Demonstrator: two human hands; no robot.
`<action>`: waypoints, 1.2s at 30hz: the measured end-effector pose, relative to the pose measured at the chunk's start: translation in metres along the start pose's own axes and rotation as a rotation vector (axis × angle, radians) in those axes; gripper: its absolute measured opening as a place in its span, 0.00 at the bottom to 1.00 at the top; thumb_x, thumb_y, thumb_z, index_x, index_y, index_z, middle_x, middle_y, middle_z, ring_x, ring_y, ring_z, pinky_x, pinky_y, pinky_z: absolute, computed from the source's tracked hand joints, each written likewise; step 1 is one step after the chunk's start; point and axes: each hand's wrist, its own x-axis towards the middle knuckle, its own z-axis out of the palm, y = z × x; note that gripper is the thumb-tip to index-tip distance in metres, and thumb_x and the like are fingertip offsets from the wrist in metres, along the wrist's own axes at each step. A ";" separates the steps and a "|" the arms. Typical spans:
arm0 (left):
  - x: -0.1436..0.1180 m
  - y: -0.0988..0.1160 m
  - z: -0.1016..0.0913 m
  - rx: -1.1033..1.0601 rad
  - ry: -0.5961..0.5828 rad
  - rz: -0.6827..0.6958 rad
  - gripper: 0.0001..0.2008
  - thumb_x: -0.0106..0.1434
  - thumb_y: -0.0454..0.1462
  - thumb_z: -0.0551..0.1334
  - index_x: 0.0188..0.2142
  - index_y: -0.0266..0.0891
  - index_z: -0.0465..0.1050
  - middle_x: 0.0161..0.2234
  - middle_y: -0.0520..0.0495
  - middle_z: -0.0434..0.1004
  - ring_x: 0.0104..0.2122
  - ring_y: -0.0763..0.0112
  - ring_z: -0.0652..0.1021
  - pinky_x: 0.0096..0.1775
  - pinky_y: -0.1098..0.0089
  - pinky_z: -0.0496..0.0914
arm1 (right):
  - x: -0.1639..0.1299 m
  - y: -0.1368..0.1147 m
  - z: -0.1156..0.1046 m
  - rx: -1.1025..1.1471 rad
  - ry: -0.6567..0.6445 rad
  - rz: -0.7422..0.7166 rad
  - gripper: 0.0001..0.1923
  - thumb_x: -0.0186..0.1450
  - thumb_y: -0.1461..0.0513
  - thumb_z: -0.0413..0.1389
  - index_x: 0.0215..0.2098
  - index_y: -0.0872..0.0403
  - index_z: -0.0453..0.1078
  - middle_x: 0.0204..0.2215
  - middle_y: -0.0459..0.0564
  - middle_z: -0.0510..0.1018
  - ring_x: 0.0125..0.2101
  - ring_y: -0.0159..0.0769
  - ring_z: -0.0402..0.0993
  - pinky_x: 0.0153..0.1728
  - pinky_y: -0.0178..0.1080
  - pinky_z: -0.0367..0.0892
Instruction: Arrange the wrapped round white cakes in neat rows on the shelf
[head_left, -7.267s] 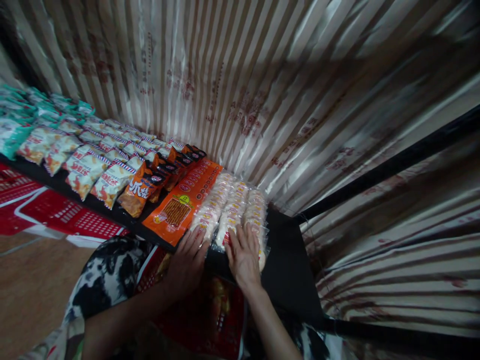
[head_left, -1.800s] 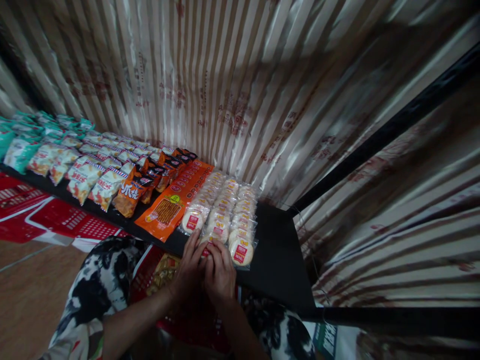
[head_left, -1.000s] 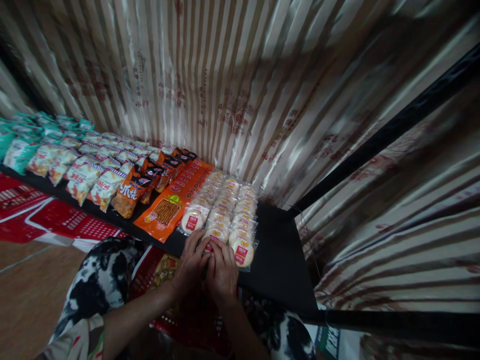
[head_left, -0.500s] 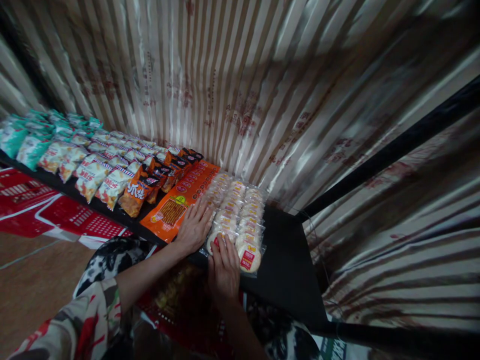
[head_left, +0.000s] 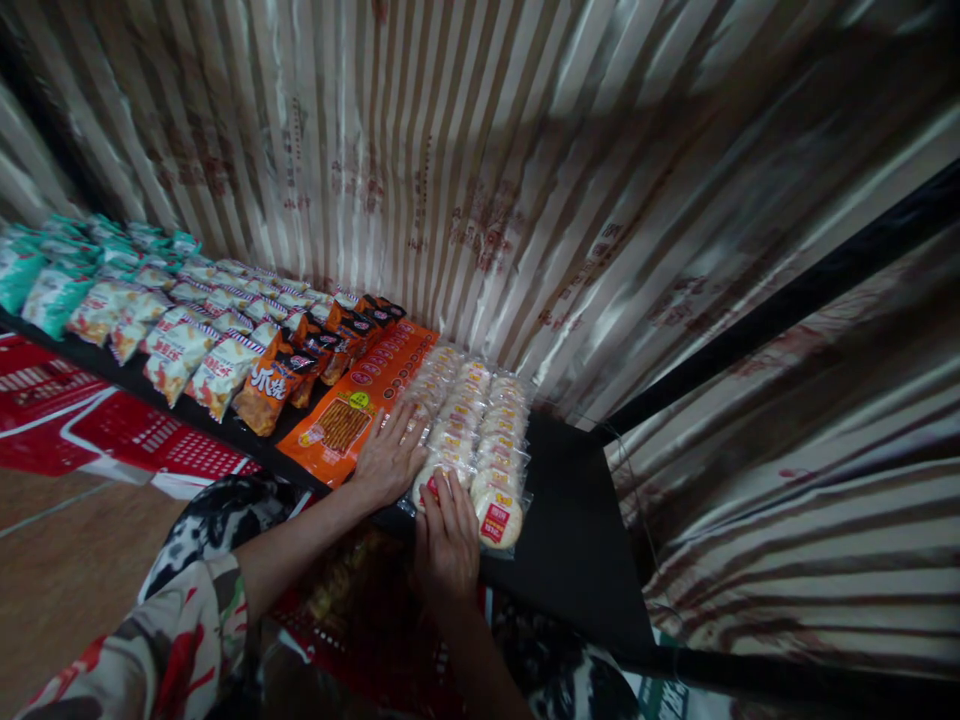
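1. Crackers (head_left: 498,520) in clear wrappers: three rows, side by side on the black shelf (head_left: 577,540), overlapping front to back; number per row too blurred to count.
2. Left hand (head_left: 390,462): palm down, fingers extended and slightly spread, flat over the near end of the left row, just beside one orange pack (head_left: 339,425).
3. Right hand (head_left: 448,535): fingers straight and close together, laid on the front of the middle row rather than curled around it; thumb hard to make out.
4. Leftward along the shelf: orange bags (head_left: 268,388), one foremost with others behind; white bags (head_left: 217,372), four along the front; teal bags (head_left: 58,300), two along the front.
5. At least three red baskets (head_left: 154,432) below.
6. Front edge of the shelf: just under the right hand.
7. Room: broad stretch of shelf surface right of the third row; curtain (head_left: 480,130) close behind; bar (head_left: 750,318) slanting up from the back right corner.
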 end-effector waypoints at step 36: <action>-0.039 0.080 -0.002 -0.093 -0.090 0.247 0.27 0.67 0.46 0.53 0.63 0.38 0.58 0.65 0.37 0.55 0.66 0.56 0.54 0.63 0.53 0.51 | 0.000 0.075 -0.003 0.140 0.072 0.607 0.32 0.71 0.52 0.35 0.65 0.65 0.52 0.66 0.68 0.48 0.67 0.50 0.38 0.61 0.60 0.47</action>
